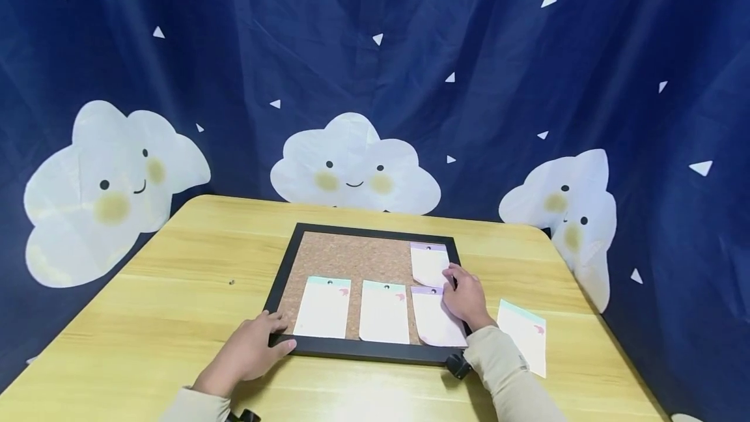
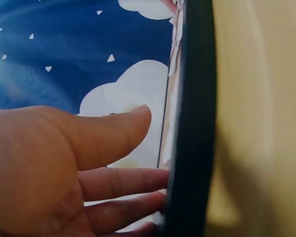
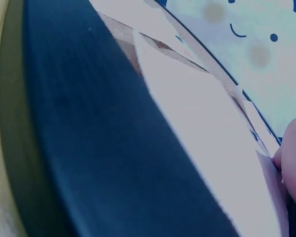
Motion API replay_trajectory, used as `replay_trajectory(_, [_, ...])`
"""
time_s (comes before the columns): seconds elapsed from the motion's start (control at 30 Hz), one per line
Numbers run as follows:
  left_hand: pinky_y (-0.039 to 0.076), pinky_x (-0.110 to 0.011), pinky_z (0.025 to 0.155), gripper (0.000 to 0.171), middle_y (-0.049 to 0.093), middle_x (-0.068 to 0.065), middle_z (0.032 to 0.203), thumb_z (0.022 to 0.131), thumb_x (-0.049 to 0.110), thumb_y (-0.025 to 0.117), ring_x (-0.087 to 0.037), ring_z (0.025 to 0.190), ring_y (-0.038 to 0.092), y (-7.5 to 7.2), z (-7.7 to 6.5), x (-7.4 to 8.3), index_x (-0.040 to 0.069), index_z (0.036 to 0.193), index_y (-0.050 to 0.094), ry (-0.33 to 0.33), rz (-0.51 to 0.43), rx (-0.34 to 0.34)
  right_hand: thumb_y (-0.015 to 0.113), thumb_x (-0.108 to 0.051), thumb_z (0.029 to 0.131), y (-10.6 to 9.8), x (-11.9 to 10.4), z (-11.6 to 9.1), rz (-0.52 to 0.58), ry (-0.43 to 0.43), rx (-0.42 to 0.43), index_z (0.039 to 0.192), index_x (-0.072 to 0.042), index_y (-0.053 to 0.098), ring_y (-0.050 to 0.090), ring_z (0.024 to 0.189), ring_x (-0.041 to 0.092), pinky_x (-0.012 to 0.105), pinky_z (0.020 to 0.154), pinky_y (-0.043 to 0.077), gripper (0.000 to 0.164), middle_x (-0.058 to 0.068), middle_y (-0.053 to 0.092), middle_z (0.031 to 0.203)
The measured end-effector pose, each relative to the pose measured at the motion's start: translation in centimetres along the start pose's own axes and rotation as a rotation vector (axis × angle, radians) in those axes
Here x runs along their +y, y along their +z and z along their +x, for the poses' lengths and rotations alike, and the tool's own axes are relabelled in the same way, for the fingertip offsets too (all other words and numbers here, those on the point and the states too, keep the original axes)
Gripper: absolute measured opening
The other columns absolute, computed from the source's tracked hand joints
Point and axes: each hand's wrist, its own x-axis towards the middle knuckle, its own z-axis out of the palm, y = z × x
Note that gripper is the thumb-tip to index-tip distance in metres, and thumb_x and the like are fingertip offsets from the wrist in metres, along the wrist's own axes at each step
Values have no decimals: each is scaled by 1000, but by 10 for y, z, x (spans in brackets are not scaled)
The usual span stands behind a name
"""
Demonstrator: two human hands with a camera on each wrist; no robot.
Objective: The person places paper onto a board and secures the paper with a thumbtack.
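Note:
A cork board (image 1: 351, 251) in a black frame lies on the table. Two mint-topped paper sheets, a left one (image 1: 323, 310) and a middle one (image 1: 384, 314), are pinned along its near side. On the right are two purple-topped sheets, an upper one (image 1: 428, 266) and a lower one (image 1: 436, 324), each with a pin at its top. My left hand (image 1: 252, 346) rests at the frame's near-left corner, fingers on the edge, thumb held apart. Over the right edge lies my right hand (image 1: 467, 297), fingers at the purple-topped sheets; its palm side is hidden in the head view.
A loose mint-topped sheet (image 1: 523, 336) lies on the table right of the board, partly under the right sleeve. One tiny pin-like object (image 1: 231, 282) sits left of the board. A dark blue curtain (image 1: 328, 70) with cloud prints hangs behind the wooden table (image 1: 158, 292).

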Motion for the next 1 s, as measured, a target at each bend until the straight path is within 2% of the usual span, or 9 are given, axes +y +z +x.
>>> replay_trajectory(0.23, [31, -62, 102, 43, 52, -20, 137, 88, 26, 71, -49, 132, 34, 5, -5, -1, -2, 120, 66, 9, -21, 34, 56, -9, 91, -7, -5, -2, -3, 19, -36, 119, 1, 64, 42, 127, 43, 54, 105, 33, 30, 20, 49, 141])
replay_trajectory(0.47, [33, -62, 101, 37, 55, -19, 134, 88, 23, 72, -47, 131, 37, 8, -5, -2, 0, 116, 68, -33, -3, 77, 55, -12, 94, -9, -5, -1, 17, -22, -40, 124, 0, 60, 48, 121, 44, 56, 101, 37, 33, 23, 55, 131])
replay_trajectory(0.6, [33, -62, 101, 31, 56, -18, 134, 87, 22, 73, -46, 131, 38, 10, -6, -4, 2, 111, 70, -43, -25, 89, 59, -10, 92, -13, -2, -6, 53, -39, -16, 122, 1, 62, 58, 99, 36, 52, 89, 45, 32, 20, 64, 108])
replay_trajectory(0.73, [33, -62, 101, 29, 56, -18, 133, 87, 22, 73, -46, 131, 38, 11, -6, -4, 4, 110, 71, -37, -39, 95, 61, -5, 91, -20, 1, -12, 96, -41, 7, 119, 3, 63, 59, 85, 28, 46, 79, 48, 29, 14, 64, 94])
replay_trajectory(0.83, [34, -62, 101, 29, 56, -18, 133, 87, 21, 73, -46, 131, 38, 11, -6, -3, 4, 109, 71, -34, -36, 101, 60, -4, 92, -25, 2, -16, 114, -24, 7, 122, 3, 61, 63, 88, 28, 46, 80, 51, 31, 17, 66, 99])
replay_trajectory(1.0, [34, -62, 101, 29, 56, -18, 133, 86, 21, 74, -47, 130, 39, 10, -7, -4, 3, 109, 71, -45, -29, 100, 57, -9, 95, -33, 8, -26, 124, 32, -14, 131, 4, 53, 63, 100, 39, 52, 83, 51, 38, 26, 63, 114])
